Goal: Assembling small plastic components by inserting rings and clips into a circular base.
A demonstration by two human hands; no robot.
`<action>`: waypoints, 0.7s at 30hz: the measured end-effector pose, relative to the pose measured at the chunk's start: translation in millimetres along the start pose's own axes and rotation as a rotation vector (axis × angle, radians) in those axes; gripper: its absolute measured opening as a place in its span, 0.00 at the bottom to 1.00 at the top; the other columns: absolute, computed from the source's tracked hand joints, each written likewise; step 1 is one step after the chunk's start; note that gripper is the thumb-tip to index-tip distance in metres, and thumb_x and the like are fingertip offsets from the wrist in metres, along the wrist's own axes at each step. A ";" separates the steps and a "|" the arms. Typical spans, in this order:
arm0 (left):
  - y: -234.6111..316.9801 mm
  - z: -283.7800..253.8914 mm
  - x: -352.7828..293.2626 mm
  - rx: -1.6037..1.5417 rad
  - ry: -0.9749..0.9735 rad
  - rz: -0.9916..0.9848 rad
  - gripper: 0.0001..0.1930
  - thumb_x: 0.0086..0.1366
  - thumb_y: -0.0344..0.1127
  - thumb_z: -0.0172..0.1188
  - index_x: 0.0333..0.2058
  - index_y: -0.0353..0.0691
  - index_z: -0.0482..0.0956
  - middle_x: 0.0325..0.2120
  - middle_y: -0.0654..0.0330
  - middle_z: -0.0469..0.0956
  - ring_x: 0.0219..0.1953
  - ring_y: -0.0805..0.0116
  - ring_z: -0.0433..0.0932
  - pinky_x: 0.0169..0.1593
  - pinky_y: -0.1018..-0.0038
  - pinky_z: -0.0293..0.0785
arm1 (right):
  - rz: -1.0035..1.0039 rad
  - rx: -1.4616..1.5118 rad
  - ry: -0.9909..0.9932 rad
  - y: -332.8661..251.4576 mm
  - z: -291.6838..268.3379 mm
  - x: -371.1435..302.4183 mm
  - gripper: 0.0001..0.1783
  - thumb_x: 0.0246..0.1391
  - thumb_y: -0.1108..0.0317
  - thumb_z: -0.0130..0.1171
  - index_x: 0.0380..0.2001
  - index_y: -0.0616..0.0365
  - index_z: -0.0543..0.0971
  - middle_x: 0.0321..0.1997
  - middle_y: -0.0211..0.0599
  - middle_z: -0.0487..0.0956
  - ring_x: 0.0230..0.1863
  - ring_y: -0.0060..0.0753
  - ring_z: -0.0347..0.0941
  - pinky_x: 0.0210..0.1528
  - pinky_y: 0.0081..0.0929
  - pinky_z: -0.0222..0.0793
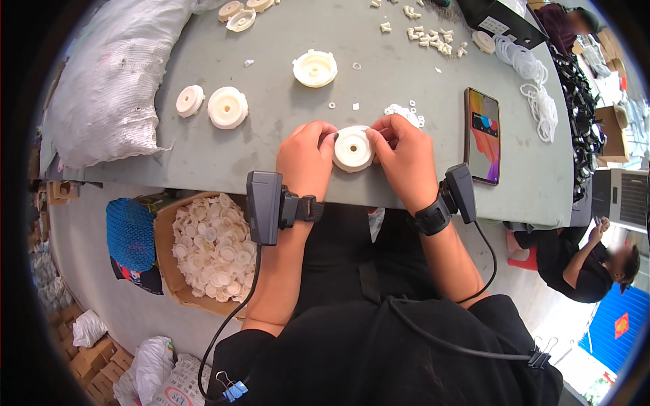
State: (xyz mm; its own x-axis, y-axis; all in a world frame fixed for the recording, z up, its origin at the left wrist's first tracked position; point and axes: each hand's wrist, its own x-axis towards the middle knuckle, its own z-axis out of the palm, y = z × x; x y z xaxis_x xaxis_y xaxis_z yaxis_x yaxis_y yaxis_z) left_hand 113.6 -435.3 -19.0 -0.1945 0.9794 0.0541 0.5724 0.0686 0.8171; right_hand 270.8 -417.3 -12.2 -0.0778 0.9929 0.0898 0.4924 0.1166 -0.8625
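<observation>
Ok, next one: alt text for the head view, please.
Both hands, left hand and right hand, hold a cream round plastic part at the near edge of a grey table. Similar parts, a smartphone and small white pieces lie on it; a box of parts sits below.

Bare table point(271, 145) open left of left hand point(306, 159), up to two white discs point(228, 107). Ahead of hands: loose small rings point(406, 112), then flanged disc point(315, 68). Phone point(482, 135) blocks right of right hand point(406, 159). Sack point(112, 81) closes far left edge.
</observation>
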 end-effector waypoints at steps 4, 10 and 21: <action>3.5 0.1 1.7 0.099 -0.006 0.052 0.07 0.61 0.27 0.54 0.36 0.32 0.77 0.29 0.54 0.77 0.23 0.66 0.75 0.29 0.73 0.71 | 0.008 -0.059 0.001 -2.3 0.9 0.8 0.06 0.53 0.71 0.58 0.30 0.64 0.75 0.17 0.34 0.75 0.17 0.20 0.71 0.22 0.19 0.65; 1.3 3.8 -8.2 0.090 0.098 0.205 0.09 0.59 0.33 0.57 0.38 0.35 0.77 0.36 0.52 0.76 0.34 0.57 0.75 0.38 0.68 0.72 | 0.015 -0.063 -0.013 -5.4 1.6 0.1 0.07 0.51 0.69 0.58 0.32 0.60 0.75 0.22 0.46 0.77 0.26 0.49 0.75 0.29 0.36 0.69; -30.0 -22.6 -5.2 0.370 0.234 0.208 0.26 0.51 0.38 0.65 0.50 0.43 0.72 0.51 0.59 0.71 0.52 0.58 0.67 0.56 0.60 0.57 | -0.048 0.006 -0.057 -17.0 -6.3 7.1 0.06 0.50 0.70 0.58 0.32 0.58 0.76 0.16 0.36 0.72 0.19 0.35 0.70 0.24 0.28 0.65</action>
State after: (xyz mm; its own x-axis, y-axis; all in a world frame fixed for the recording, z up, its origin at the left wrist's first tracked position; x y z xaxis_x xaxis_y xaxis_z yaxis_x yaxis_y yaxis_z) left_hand 79.5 -446.8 -30.8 -0.1960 0.9134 0.3569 0.8547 -0.0193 0.5187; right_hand 267.3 -412.0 6.3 -0.1509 0.9832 0.1030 0.4816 0.1641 -0.8609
